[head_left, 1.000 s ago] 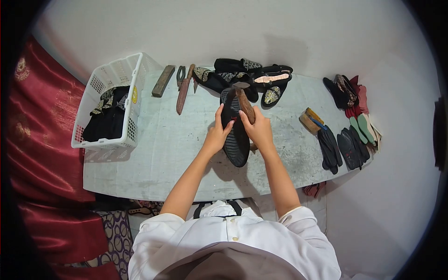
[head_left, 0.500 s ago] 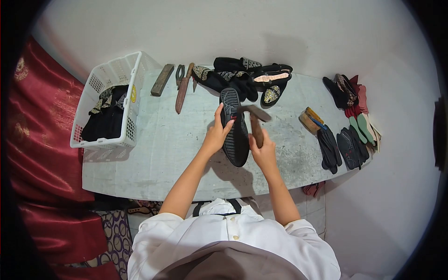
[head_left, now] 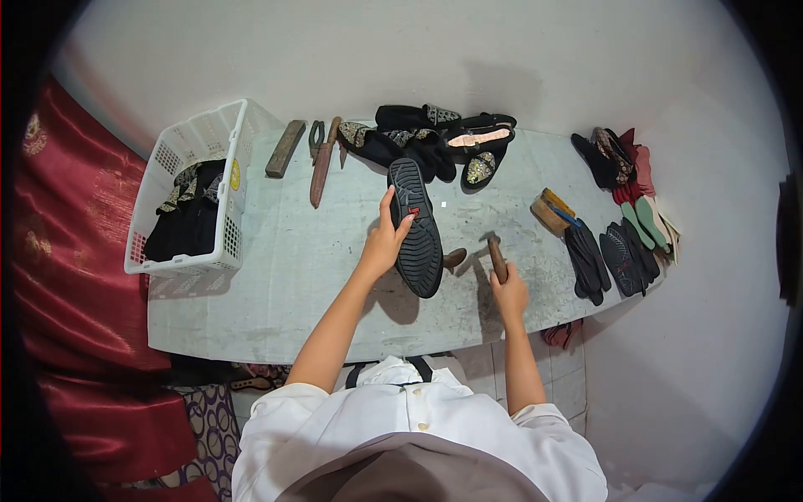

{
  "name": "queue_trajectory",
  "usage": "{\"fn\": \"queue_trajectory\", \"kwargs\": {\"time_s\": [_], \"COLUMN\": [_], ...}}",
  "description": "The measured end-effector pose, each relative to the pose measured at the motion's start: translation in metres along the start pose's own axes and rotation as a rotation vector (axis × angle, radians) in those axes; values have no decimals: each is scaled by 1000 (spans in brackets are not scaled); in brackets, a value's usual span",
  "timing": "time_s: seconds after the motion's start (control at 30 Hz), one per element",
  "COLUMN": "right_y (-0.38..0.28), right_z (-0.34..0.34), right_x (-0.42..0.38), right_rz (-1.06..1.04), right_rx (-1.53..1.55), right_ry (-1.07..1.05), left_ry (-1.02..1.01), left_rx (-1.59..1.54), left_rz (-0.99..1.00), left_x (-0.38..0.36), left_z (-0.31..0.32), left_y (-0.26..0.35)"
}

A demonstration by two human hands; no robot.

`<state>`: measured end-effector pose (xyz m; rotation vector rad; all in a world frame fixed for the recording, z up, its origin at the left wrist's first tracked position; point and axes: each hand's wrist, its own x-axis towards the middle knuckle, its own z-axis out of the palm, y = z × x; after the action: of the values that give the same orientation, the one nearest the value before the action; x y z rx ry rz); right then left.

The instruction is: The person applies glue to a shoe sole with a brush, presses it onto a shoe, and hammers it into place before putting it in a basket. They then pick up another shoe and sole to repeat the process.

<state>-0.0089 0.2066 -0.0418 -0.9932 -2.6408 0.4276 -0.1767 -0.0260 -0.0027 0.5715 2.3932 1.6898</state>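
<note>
My left hand (head_left: 388, 243) is closed around the side of a black shoe (head_left: 418, 263), its ribbed sole turned up toward me and a red mark near the middle. The thumb lies on the sole by that mark, while the rest of the fingers go round the edge. To the right of the shoe, my right hand (head_left: 510, 294) grips a hammer (head_left: 499, 261) by its wooden handle. The hammer's dark head points left toward the shoe's edge, with a gap between them. Behind the shoe lies a pile of black shoes with shiny trim (head_left: 401, 138).
At the left of the table (head_left: 276, 276) stands a white basket (head_left: 226, 226) with black pieces inside. A whetstone-like block (head_left: 286, 149), scissors (head_left: 316, 135) and a sheathed knife (head_left: 324, 171) lie behind. On the right are a brush (head_left: 549, 211), black soles (head_left: 588, 261) and green insoles (head_left: 642, 226).
My right hand has swung the hammer away from the shoe, to the right and toward me. The shoe stays in my left hand, its sole now turned more fully upward.
</note>
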Motion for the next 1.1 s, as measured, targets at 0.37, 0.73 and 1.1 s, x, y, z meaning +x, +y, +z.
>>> {"fn": "queue_trajectory", "kwargs": {"time_s": [0.37, 0.73, 1.1], "right_y": [31, -55, -115], "right_z": [46, 0, -7], "right_x": [-34, 13, 13], "right_rz": [8, -414, -142], "right_rx": [-126, 506, 1030], "right_ry": [-115, -459, -1014], "left_ry": [-16, 0, 118], "left_rx": [-30, -47, -499], "left_rz": [-36, -72, -215], "left_x": [-2, 7, 73], "left_z": [-2, -7, -10], "left_y": [6, 3, -5]}}
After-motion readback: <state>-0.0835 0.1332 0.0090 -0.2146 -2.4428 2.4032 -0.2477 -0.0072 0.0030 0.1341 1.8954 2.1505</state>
